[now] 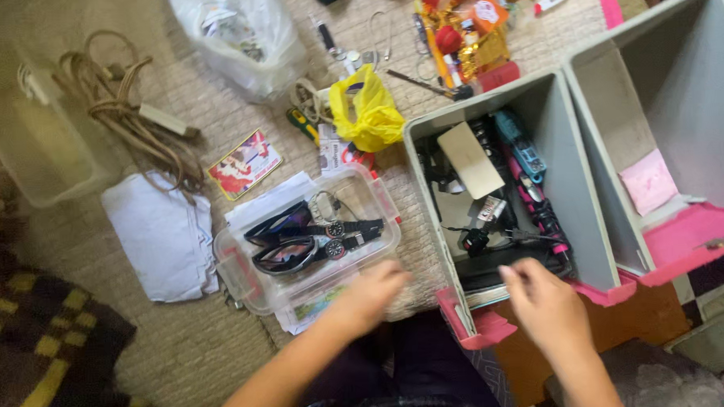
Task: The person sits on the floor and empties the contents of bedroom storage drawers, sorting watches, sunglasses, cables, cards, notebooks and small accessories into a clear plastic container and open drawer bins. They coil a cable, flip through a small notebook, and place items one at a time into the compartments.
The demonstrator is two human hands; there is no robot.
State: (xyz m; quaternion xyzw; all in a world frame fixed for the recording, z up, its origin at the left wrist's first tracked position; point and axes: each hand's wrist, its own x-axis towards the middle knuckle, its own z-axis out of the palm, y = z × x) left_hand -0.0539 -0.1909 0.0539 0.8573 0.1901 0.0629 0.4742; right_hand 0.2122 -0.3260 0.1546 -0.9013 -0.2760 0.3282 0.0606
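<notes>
Reaching toward the near edge of a clear plastic box, the left hand is blurred; its fingers look loosely curled and seem to hold nothing, though whether it touches the box I cannot tell. That box, with red latches, lies on a beige mat and holds dark sunglasses and two wristwatches. The right hand hovers at the near end of a grey drawer with a pink front, fingers bent and narrow, with nothing visibly in it. Inside that drawer lie a beige card, a teal tool, pink-handled tools and black odds and ends. A second grey drawer to its right holds only a pink paper. A yellow bag lies beyond the clear box.
</notes>
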